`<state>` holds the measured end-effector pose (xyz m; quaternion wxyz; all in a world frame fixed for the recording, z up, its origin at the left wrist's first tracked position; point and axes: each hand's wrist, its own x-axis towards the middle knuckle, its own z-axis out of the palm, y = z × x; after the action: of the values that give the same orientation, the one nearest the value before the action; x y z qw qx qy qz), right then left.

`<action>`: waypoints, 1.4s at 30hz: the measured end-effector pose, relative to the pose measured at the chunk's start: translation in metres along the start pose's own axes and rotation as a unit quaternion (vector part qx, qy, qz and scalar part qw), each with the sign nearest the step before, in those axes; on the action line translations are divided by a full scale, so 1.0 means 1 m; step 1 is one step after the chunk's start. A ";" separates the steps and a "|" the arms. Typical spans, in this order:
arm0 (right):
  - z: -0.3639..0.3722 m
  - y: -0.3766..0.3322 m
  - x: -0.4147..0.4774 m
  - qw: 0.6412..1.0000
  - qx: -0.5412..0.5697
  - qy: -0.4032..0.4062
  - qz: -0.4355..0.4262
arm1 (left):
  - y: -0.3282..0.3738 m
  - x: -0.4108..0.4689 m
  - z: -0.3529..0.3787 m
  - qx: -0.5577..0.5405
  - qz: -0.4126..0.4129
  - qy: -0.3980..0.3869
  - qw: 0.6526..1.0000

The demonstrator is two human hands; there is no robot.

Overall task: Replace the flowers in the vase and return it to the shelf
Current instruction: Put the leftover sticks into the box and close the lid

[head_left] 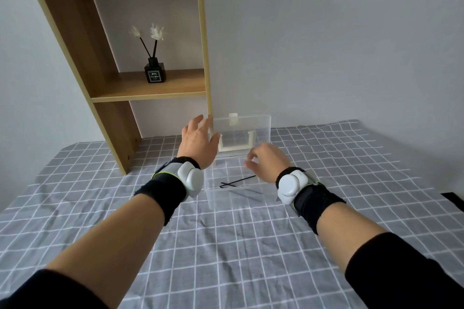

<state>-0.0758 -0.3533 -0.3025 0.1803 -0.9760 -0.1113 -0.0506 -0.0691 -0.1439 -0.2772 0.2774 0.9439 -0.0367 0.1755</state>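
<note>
A small black square vase (155,73) stands on the wooden shelf (160,88), holding two white flowers (150,32) on black stems. A clear plastic box (236,180) sits on the checked cloth with its lid (247,124) raised upright; thin black stems (237,181) lie inside it. My left hand (199,142) hovers by the lid's left edge, fingers spread and holding nothing. Over the box's right side, my right hand (267,162) has its fingers curled loosely apart, also holding nothing.
The tall wooden shelf unit (75,40) stands at the back left on the grey checked cloth (226,246). A pale wall runs behind. Something dark (453,198) pokes in at the right edge.
</note>
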 end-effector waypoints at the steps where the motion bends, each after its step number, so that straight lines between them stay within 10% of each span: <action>1: -0.002 0.001 0.000 0.999 0.003 0.044 0.007 | 0.000 -0.001 0.000 -0.005 0.004 0.004 1.000; 10: -0.035 0.001 -0.009 0.961 0.041 0.273 0.028 | 0.003 -0.032 -0.002 -0.050 0.034 0.045 0.997; 42: 0.004 -0.017 -0.073 0.997 0.009 0.070 -0.032 | -0.024 -0.115 0.014 -0.079 0.008 -0.014 0.997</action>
<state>-0.1500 -0.3507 -0.3106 0.1949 -0.9643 -0.1300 -0.1232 -0.1685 -0.1343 -0.3415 0.3491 0.9211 -0.0615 0.1609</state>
